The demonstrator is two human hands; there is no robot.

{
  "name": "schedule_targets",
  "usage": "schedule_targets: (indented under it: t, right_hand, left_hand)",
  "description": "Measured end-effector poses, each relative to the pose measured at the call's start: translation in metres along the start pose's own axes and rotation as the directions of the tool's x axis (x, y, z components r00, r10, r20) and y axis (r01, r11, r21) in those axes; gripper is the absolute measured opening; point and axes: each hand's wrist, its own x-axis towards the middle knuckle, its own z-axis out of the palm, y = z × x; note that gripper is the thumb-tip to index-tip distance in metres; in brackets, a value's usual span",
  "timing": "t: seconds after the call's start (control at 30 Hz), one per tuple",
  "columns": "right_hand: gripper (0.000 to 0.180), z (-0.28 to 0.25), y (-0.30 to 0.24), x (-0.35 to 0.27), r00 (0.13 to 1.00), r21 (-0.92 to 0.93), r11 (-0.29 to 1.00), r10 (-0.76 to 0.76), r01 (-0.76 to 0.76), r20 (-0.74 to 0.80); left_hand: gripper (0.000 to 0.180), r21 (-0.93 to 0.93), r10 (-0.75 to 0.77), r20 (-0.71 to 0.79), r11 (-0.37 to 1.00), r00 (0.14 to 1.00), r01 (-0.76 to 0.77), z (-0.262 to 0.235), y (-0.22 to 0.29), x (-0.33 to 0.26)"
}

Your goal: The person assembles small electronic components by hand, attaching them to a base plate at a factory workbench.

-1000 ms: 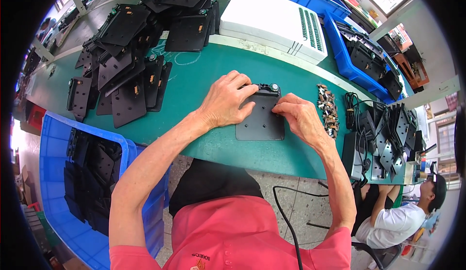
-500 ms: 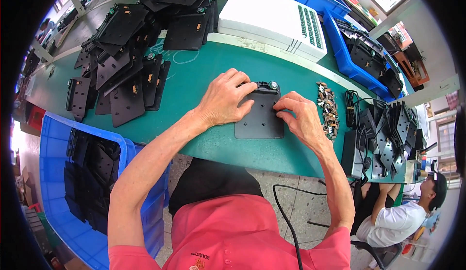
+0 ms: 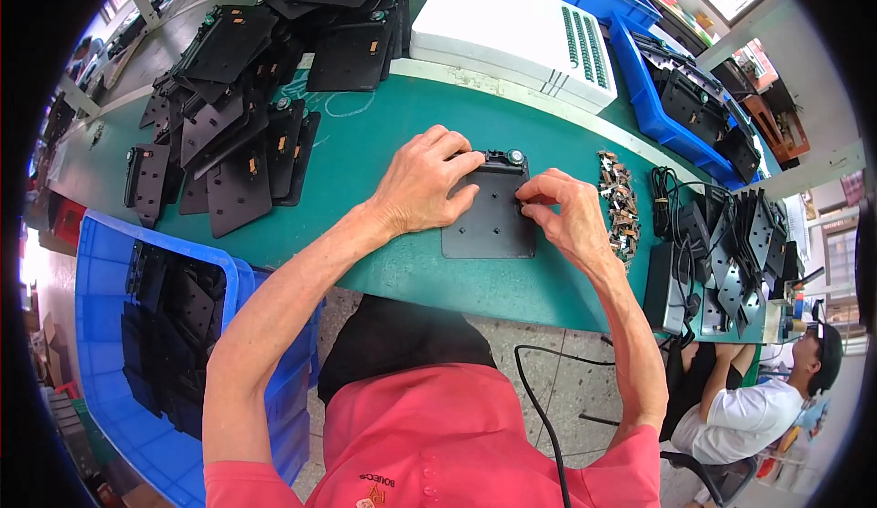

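Note:
A flat black plate [image 3: 484, 222] lies on the green table in front of me, with a raised black bar and a small round metal-and-green part [image 3: 515, 156] along its far edge. My left hand [image 3: 425, 179] is closed on the plate's far left side, thumb and fingers bent round that corner. At the plate's right edge my right hand [image 3: 568, 218] makes a pinch, thumb against forefinger. Whatever lies between those fingertips is too small or hidden to make out. Beside the right hand is a pile of small metal and brown pieces [image 3: 620, 206].
Stacked black plates [image 3: 239, 124] cover the table's left part. A blue bin [image 3: 239, 280] with more plates stands at lower left. Farther off are a white foam block [image 3: 493, 24] and a blue crate [image 3: 635, 79]. Black adapters and cables [image 3: 671, 280] lie right, near a seated person [image 3: 731, 417].
My right thumb and forefinger have drawn closer together at the plate's right edge. The left hand and the plate have hardly moved.

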Motion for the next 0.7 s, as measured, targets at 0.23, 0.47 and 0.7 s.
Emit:
schedule_targets:
  t: [0.23, 0.47, 0.7]
  right_hand:
    - [0.017, 0.0022, -0.0024, 0.0012, 1.000, -0.084, 0.996, -0.031, 0.030, -0.004]
    - [0.019, 0.0030, 0.0000, -0.0022, 0.999, -0.046, 0.998, 0.031, -0.032, -0.018]
    - [0.021, -0.0002, -0.0009, -0.0049, 0.999, -0.040, 0.999, 0.010, -0.012, -0.052]
  left_hand:
    - [0.031, -0.003, 0.005, -0.017, 1.000, 1.000, -0.005, 0.0005, -0.0012, -0.0009]
    - [0.032, -0.008, 0.012, -0.023, 1.000, 1.000, -0.012, 0.0006, -0.0010, -0.0019]
    - [0.034, -0.014, 0.018, -0.044, 1.000, 0.999, -0.018, 0.0008, -0.0036, -0.0044]
